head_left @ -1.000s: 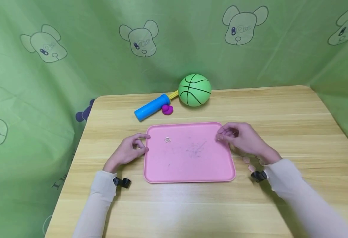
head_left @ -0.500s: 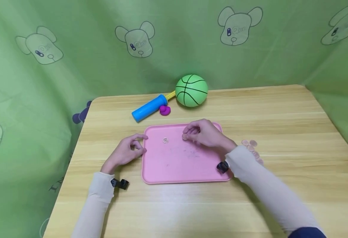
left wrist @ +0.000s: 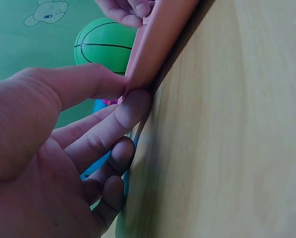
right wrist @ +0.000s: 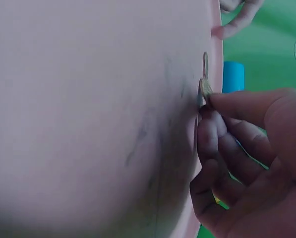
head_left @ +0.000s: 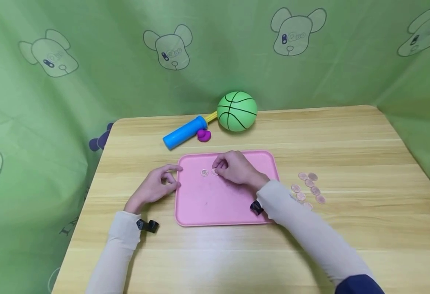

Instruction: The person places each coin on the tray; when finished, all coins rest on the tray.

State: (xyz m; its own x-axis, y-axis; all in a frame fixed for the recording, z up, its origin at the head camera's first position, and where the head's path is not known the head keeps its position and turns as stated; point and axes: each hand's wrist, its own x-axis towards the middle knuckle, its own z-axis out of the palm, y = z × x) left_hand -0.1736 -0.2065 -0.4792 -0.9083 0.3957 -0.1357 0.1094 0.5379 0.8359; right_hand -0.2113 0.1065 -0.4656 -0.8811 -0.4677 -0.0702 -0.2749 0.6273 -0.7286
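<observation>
My right hand (head_left: 235,168) pinches a small round coin (head_left: 214,172) between thumb and fingers, low over the pink tray (head_left: 200,208). In the right wrist view this coin (right wrist: 205,89) stands tilted near the tray surface; whether it touches is hard to tell. Just left of it, another coin (head_left: 205,172) lies flat on the tray. My left hand (head_left: 152,187) holds the tray's left rim, with thumb and index finger on it. Up close in the left wrist view, the thumb (left wrist: 105,83) meets the rim's upper edge while the index finger lies along its outer side.
Several coins (head_left: 309,183) lie loose on the wooden table (head_left: 215,261), right of the tray, partly behind the right sleeve. Behind the tray are a blue pump (head_left: 185,132), a purple rubber duck (head_left: 204,135) and a green ball (head_left: 237,111). A green curtain (head_left: 218,77) hangs behind.
My right hand has carried its coin leftward across the tray, from the right edge to beside the coin lying there. The left hand stays at the rim.
</observation>
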